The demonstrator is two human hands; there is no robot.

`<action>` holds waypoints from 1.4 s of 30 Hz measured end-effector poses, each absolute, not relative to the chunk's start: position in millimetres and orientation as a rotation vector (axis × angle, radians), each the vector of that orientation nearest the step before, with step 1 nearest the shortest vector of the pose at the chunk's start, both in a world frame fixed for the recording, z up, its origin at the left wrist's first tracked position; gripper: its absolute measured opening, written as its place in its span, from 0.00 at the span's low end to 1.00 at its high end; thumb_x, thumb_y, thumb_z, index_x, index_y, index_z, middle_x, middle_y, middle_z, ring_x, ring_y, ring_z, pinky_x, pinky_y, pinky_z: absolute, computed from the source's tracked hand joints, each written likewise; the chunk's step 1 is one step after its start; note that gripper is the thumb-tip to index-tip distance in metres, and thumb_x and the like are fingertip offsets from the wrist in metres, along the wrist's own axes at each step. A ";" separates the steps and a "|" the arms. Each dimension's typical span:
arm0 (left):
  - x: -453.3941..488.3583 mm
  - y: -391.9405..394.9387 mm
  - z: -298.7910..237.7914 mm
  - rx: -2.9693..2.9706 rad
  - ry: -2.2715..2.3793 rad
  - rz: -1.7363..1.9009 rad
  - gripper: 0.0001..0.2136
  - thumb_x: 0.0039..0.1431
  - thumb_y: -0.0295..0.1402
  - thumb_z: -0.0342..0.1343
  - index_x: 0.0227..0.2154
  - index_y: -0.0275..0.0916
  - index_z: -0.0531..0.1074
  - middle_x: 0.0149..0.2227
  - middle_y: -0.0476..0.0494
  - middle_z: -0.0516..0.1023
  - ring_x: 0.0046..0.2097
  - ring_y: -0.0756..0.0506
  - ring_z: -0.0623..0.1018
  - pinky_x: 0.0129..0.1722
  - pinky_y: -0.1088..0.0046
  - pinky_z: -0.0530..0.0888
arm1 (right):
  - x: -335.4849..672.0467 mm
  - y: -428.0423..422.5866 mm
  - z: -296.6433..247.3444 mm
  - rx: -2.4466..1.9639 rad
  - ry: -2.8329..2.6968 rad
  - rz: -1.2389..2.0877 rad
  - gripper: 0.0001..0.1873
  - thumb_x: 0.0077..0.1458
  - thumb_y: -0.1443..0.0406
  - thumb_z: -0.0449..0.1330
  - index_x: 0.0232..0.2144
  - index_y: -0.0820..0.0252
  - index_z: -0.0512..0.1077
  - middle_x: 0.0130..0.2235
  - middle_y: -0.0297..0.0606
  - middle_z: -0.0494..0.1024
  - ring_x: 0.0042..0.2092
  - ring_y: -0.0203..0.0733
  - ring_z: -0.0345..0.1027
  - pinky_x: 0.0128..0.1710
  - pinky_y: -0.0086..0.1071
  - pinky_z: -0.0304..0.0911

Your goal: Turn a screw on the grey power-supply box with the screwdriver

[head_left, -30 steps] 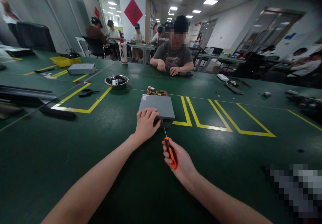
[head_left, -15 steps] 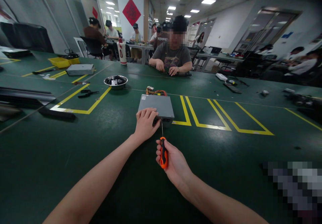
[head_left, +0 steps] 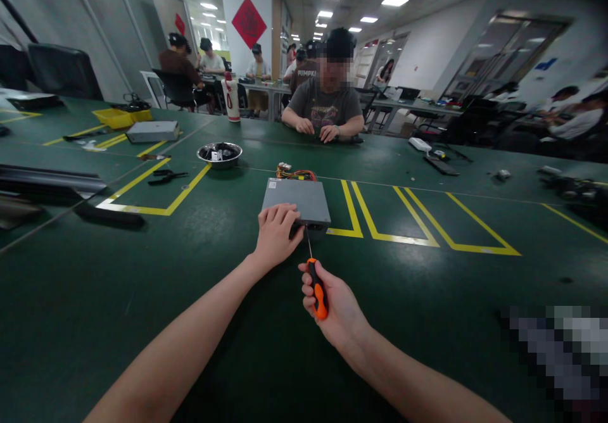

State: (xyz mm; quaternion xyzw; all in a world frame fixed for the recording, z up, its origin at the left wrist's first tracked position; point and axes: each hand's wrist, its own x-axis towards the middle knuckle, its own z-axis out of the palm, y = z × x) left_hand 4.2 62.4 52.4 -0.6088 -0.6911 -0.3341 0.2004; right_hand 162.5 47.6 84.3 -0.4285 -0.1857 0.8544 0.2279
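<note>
Right hand (head_left: 339, 303) grips an orange-and-black screwdriver (head_left: 320, 299), its tip at a metal box (head_left: 304, 196) toward eleven o'clock; my left hand (head_left: 276, 233) clasps the box's seven-o'clock edge. A skewed push, I judge, could skid the tip into that thumb.

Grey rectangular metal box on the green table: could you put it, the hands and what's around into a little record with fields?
Subject: grey rectangular metal box on the green tabletop
Left hand: on the box's near edge
Right hand: gripping an orange-and-black-handled screwdriver
Screwdriver tip: at the box's near side; exact contact too small to tell
Far side: multicoloured cable bundle
Beyond, left: round shiny metal bowl
Opposite: person in a grey T-shirt
</note>
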 end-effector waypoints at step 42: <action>4.5 62.2 53.2 -1.707 -1.951 -0.955 0.08 0.53 0.33 0.53 0.37 0.42 0.66 0.48 0.44 0.71 0.51 0.42 0.66 0.49 0.59 0.57 | 161.2 44.6 85.8 -1.195 -0.478 2.291 0.09 0.55 0.63 0.54 0.31 0.64 0.69 0.27 0.35 0.69 0.23 0.28 0.61 0.19 0.20 0.57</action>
